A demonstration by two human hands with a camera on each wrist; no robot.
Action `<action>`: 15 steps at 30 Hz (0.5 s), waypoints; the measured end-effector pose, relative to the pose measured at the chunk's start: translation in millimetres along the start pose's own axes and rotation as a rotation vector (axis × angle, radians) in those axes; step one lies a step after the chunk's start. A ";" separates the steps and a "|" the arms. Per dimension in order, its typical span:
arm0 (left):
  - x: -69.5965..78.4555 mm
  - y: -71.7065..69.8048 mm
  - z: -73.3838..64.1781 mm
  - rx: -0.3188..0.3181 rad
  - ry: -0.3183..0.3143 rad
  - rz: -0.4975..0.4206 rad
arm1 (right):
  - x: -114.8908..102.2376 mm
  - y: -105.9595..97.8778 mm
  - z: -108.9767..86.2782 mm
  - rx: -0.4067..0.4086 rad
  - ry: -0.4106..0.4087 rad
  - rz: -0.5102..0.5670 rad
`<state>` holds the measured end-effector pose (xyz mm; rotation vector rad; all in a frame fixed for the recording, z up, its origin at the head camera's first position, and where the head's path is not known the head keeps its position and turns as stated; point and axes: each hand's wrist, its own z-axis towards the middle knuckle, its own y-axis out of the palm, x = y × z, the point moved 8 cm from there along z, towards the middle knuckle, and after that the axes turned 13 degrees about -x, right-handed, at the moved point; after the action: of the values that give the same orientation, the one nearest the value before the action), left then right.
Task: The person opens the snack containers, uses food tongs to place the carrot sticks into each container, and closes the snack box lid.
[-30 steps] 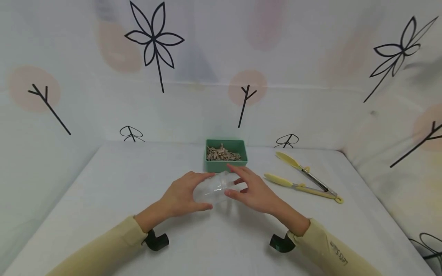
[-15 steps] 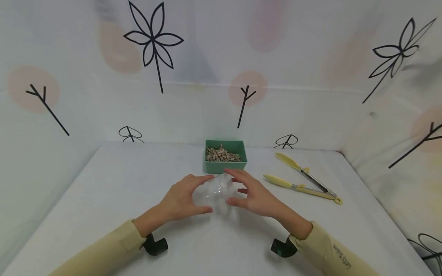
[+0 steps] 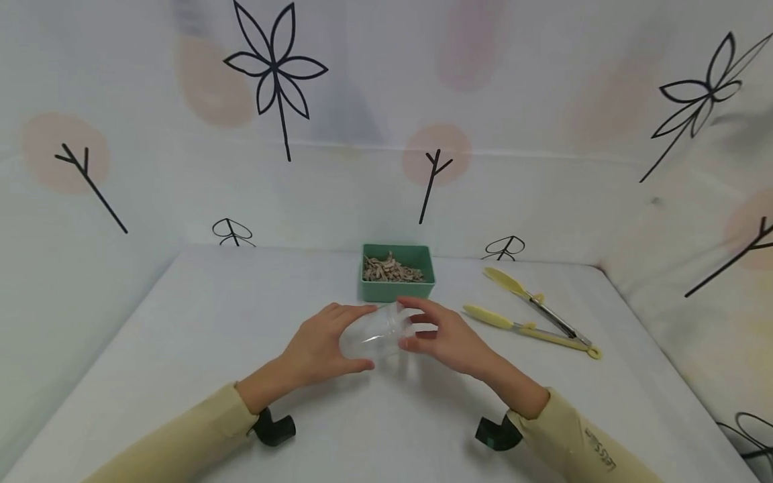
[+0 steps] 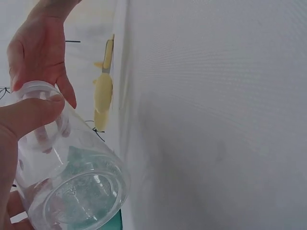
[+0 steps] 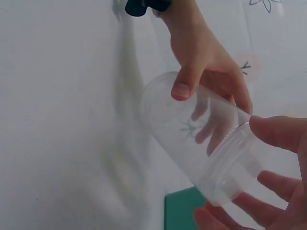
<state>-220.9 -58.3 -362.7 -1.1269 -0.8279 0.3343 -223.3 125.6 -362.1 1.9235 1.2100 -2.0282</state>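
Note:
A clear plastic jar (image 3: 370,335) is held tilted above the white table, its neck end towards the right. My left hand (image 3: 323,342) grips the body, with the thumb on the near side and fingers round the far side. At the neck end, my right hand (image 3: 447,335) curls its thumb and fingers around the rim. In the left wrist view the round base of the jar (image 4: 81,191) faces the camera. The right wrist view shows the ridged neck of the jar (image 5: 223,165) between the right thumb and fingers. Whether a clear lid sits there I cannot tell.
Behind the hands stands a green box (image 3: 398,292) with brown wood-like chips (image 3: 391,270) in it. Yellow-tipped tongs (image 3: 543,315) lie spread on the table (image 3: 241,288) at the right. A patterned cloth backdrop (image 3: 362,194) encloses the back and sides.
The right fingers have shifted slightly around the jar's neck and the right hand sits a touch lower. The left hand keeps its grip. Box and tongs stay put.

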 end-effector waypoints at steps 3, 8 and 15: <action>-1.1 0.6 -0.3 -0.001 -0.005 -0.001 | 1.3 0.7 0.4 0.001 0.014 0.013; 0.2 1.3 0.2 -0.004 0.009 0.021 | 2.6 0.0 0.7 0.037 0.103 -0.040; -1.0 2.5 1.3 -0.040 -0.016 -0.010 | 0.9 -1.2 0.6 0.028 0.043 -0.011</action>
<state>-222.1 -57.0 -365.2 -1.1581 -0.8572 0.3199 -224.6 126.4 -362.4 1.9870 1.2107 -2.0297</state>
